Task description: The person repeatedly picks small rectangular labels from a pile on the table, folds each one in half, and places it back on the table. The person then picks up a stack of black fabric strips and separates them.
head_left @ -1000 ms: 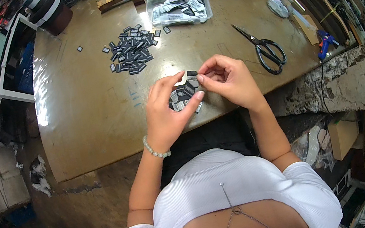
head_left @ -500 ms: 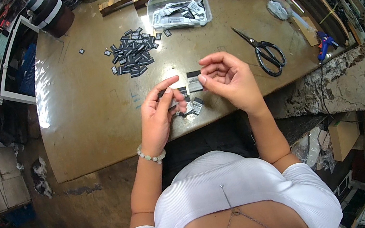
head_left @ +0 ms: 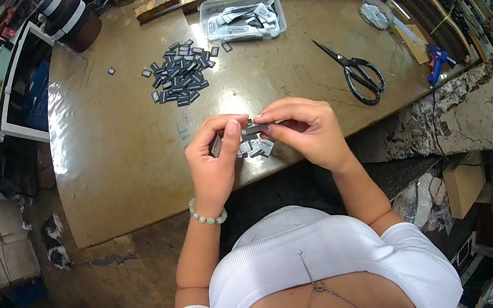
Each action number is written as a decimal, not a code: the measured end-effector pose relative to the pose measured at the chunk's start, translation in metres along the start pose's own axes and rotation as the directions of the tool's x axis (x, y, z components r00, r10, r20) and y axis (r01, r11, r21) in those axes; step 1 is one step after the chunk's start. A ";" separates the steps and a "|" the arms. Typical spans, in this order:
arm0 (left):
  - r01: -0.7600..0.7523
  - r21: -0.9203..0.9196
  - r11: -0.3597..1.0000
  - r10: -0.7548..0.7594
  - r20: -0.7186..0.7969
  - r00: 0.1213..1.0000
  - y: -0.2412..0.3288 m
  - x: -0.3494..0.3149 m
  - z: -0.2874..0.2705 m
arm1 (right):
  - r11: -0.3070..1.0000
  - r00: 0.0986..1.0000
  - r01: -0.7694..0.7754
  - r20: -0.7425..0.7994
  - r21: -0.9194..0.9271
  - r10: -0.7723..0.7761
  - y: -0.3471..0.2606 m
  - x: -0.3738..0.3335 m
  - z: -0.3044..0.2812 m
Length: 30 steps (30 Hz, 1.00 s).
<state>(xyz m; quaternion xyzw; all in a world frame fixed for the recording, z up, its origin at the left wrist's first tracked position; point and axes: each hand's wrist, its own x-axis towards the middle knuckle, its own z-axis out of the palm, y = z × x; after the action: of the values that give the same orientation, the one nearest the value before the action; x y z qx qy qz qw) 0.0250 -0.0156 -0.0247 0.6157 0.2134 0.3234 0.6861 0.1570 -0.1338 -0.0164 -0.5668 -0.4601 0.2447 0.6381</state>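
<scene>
Single fisheye view from the wearer's head, facing steeply downward over the white shirt (head_left: 295, 244). The left hand (head_left: 211, 162) and right hand (head_left: 317, 136) lie at close range, mid-frame; the tabletop (head_left: 124, 169) extends beyond.

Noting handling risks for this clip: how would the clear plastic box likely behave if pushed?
The clear plastic box would probably slide rather than tip, being low and wide. Thin-looking walls suggest it's light. Through its open top, loose labels might spill if tilted.
</scene>
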 end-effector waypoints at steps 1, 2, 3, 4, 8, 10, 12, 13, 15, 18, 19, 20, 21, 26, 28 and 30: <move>-0.009 0.005 1.000 0.009 0.015 1.000 0.002 0.000 -0.001 | 0.992 0.996 0.086 0.000 -0.097 -0.086 -0.002 0.000 0.000; -0.066 0.086 0.994 0.063 0.035 0.997 0.005 0.000 -0.002 | 0.966 0.985 0.171 0.008 -0.195 -0.173 -0.003 0.000 -0.001; -0.140 0.162 0.977 0.132 0.057 0.990 0.007 0.000 -0.002 | 0.926 0.968 0.245 0.017 -0.286 -0.250 -0.005 0.001 -0.001; -0.212 0.236 0.948 0.197 0.086 0.977 0.010 0.000 -0.002 | 0.917 0.960 0.272 0.016 -0.291 -0.279 -0.006 0.001 -0.001; -0.374 0.351 0.859 0.340 0.157 0.927 0.018 -0.003 0.000 | 0.923 0.957 0.277 -0.007 -0.267 -0.289 -0.010 -0.001 -0.004; -0.439 0.410 0.799 0.397 0.189 0.898 0.020 -0.005 -0.001 | 0.943 0.969 0.241 -0.003 -0.230 -0.248 -0.013 -0.003 -0.005; -0.481 0.428 0.765 0.437 0.204 0.876 0.021 -0.007 -0.002 | 0.962 0.978 0.205 0.000 -0.181 -0.209 -0.016 -0.005 -0.005; -0.503 0.424 0.753 0.461 0.205 0.863 0.021 -0.007 -0.002 | 0.978 0.985 0.170 -0.004 -0.119 -0.172 -0.018 -0.006 -0.003; -0.527 0.425 0.736 0.490 0.203 0.848 0.022 -0.009 -0.003 | 0.994 0.994 0.110 -0.026 0.026 -0.109 -0.021 -0.008 0.001; -0.540 0.429 0.724 0.507 0.201 0.838 0.024 -0.011 -0.004 | 0.986 0.988 0.157 -0.023 0.048 -0.156 -0.025 -0.008 0.004; -0.547 0.426 0.720 0.513 0.204 0.834 0.025 -0.012 -0.004 | 0.978 0.979 0.203 -0.015 -0.037 -0.204 -0.026 -0.008 0.003; -0.554 0.423 0.717 0.518 0.207 0.830 0.026 -0.012 -0.004 | 0.962 0.970 0.243 0.007 -0.124 -0.244 -0.026 -0.008 0.002; -0.546 0.424 0.722 0.512 0.203 0.835 0.027 -0.014 -0.003 | 0.941 0.962 0.270 0.019 -0.203 -0.272 -0.027 -0.007 0.001; -0.512 0.420 0.750 0.480 0.186 0.857 0.031 -0.021 -0.001 | 0.912 0.948 0.310 0.018 -0.270 -0.317 -0.028 -0.009 0.003; -0.541 0.436 0.720 0.513 0.192 0.837 0.031 -0.021 0.000 | 0.908 0.945 0.317 0.016 -0.272 -0.325 -0.029 -0.009 0.004; -0.562 0.448 0.695 0.537 0.196 0.820 0.031 -0.021 0.000 | 0.911 0.946 0.317 0.011 -0.264 -0.325 -0.030 -0.009 0.004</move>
<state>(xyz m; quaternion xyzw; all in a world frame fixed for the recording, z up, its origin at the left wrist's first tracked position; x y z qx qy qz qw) 0.0049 -0.0294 0.0040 0.8111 0.0766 0.4334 0.3852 0.1428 -0.1467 0.0089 -0.5669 -0.5646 0.0641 0.5964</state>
